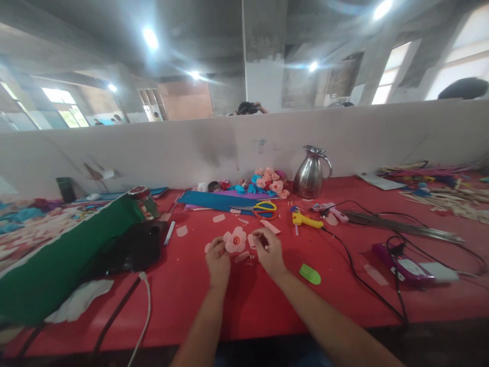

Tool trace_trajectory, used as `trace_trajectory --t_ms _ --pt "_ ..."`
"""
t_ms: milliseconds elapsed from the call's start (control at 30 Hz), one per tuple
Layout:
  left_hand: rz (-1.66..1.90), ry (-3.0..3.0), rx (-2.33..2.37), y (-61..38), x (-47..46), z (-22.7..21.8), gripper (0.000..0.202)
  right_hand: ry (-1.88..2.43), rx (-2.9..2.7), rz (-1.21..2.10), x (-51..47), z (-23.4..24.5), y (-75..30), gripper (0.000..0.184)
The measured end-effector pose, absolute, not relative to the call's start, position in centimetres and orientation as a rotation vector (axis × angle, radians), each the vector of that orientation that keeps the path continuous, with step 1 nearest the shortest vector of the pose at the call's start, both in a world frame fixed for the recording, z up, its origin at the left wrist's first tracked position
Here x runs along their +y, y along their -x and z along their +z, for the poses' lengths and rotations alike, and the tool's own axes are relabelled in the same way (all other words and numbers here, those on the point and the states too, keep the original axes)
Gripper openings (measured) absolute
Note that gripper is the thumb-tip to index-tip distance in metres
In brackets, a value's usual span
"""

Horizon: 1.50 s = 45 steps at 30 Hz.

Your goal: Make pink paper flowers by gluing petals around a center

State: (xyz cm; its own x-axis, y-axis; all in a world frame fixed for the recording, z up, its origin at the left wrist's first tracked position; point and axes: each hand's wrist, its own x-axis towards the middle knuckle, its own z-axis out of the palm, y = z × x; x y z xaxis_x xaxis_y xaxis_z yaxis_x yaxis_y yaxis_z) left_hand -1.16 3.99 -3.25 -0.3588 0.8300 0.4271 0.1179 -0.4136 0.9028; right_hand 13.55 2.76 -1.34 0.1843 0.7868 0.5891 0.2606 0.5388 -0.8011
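Scissors (263, 208) and a glue gun (305, 220) lie behind the pink flower (235, 240), which faces up; left hand (217, 262) pinches it, right hand (269, 251) pinches a petal.

On the counter (198, 290), a paper flower (235, 241) sits between the left hand (218, 262) and right hand (270, 251). Behind it lie scissors (263, 208); a glue gun (304, 219) to their right; a jug (311, 173) farther back; a fabric roll (57, 260) far left.
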Motion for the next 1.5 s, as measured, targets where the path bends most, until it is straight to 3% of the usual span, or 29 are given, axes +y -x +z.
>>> trace_trajectory --t_ms 333,767,1033,1367,1500 --pt "1.897 -1.397 1.324 1.3 4.6 -4.1 0.009 0.783 -1.616 0.163 0.9 -0.6 -13.5 0.017" --pt "1.858 -1.575 1.373 1.2 4.4 -3.8 0.012 0.813 -1.629 0.129 1.1 -0.9 -13.3 0.021" --pt "1.819 -1.39 1.228 0.9 3.6 -2.7 0.017 0.804 -1.715 0.04 0.9 -1.2 -13.3 0.024" --pt "1.811 -1.279 1.147 0.9 3.5 -2.7 0.017 0.769 -1.766 -0.05 1.1 -1.6 -13.4 0.045" --pt "1.788 -1.335 1.204 0.9 3.5 -2.7 0.016 0.782 -1.795 -0.062 0.9 -1.6 -13.5 0.042"
